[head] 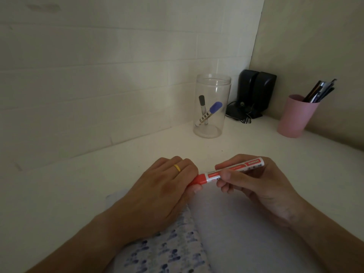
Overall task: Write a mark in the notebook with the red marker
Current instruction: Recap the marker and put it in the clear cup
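Looking down through the head camera, I saw the white counter (78,194) filling the lower half of the frame, dim under poor light. The notebook (236,233) lay open at bottom centre, its blank page spread under both wrists and a blue-patterned cover (173,253) folded out to the left of it. My left hand (157,194) sat centre-left, a yellow ring (177,167) on one finger, its grip closed around the red cap end of the marker. My right hand (262,186) sat centre-right, its grip pinched on the white barrel with thumb and fingers.

The red marker (228,171) hung just above the page, between the two hands. Its long axis ran nearly level, from the cap at lower left up toward the butt at upper right. I judged the cap was on, so the next move turned on pulling the hands apart along that axis, left drawing the cap off leftward while right kept the barrel.

Farther back, at upper centre, stood a clear jar (211,107) holding two other markers.
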`<move>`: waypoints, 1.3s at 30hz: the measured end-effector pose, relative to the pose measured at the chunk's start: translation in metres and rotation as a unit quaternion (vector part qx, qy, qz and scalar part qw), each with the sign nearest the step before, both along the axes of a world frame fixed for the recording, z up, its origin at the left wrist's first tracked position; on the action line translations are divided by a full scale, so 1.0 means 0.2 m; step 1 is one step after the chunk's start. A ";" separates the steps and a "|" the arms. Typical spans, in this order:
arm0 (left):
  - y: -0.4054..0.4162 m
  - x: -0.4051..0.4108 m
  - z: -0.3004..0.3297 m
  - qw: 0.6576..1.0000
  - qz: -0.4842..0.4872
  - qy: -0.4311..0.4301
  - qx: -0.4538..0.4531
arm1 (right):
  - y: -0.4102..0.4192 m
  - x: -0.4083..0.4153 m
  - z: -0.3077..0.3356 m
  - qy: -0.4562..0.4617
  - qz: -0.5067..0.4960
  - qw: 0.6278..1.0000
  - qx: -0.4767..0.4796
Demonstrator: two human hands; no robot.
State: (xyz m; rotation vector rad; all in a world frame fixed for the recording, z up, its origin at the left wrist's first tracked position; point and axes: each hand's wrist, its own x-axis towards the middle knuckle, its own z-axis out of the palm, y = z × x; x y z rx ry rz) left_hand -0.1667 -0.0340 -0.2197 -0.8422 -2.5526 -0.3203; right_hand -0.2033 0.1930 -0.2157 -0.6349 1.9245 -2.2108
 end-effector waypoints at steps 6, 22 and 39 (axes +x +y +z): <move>-0.04 0.00 0.00 0.998 -0.028 0.012 -0.061 | -0.02 0.02 -0.02 -0.002 0.021 0.999 0.044; -0.12 -0.05 -0.02 0.993 0.085 -0.010 0.077 | 0.09 -0.07 0.04 -0.124 -0.033 0.992 -0.010; -0.17 -0.07 0.00 0.988 0.133 0.023 0.075 | -0.17 -0.59 0.72 0.337 -0.439 0.817 0.165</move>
